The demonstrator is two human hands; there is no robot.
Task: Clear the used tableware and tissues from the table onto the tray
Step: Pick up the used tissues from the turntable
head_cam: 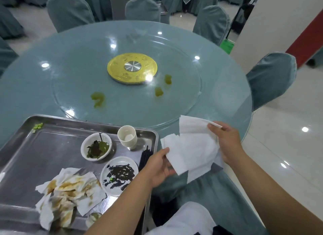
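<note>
You hold the tissues (194, 147) spread between both hands over the tabletop's (78, 74) near edge, left hand (160, 166) pinching the lower-left corner and right hand (225, 140) fingers (217, 126) curled on the upper-right; the tray (52, 119) lies leftward, nearer your left hand.

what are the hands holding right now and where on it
Both hold the clean white tissues: the left hand pinches the lower left edge, the right hand grips the upper right edge.

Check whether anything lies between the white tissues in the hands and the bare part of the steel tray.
Yes: black chopsticks, a sauce-smeared white plate and stacked paper cups stand along the tray's right side.
</note>
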